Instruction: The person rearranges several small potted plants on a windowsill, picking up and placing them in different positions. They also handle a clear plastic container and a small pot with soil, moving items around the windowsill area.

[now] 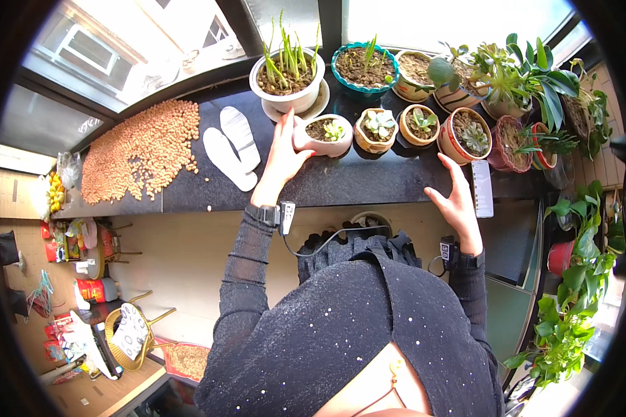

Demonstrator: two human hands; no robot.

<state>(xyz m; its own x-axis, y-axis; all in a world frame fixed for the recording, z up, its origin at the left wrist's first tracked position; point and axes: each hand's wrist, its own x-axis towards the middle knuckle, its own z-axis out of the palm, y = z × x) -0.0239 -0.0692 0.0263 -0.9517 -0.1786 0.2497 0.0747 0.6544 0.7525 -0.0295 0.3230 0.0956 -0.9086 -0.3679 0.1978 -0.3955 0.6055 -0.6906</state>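
My left hand [285, 158] lies at the left end of a pale oval pot [343, 146] with a small succulent. Its fingers are stretched out and its thumb is spread along the pot's front; whether it presses on the pot I cannot tell. My right hand [456, 199] hovers open, thumb and fingers apart, just in front of a red-rimmed patterned pot [454, 147] with a rosette succulent. Between the hands stand two small pots, one tan [372, 144] and one orange-brown [417, 138], each with a succulent. Behind my left hand is a white pot [284, 101] of green shoots on a saucer.
White insoles [226, 158] and a spread of brown nuts or beans [139, 153] lie left on the dark counter [209, 198]. A teal basin [366, 89] and leafy pots stand behind. A white card [481, 189] lies beside my right hand. Trailing plants [570, 299] hang right.
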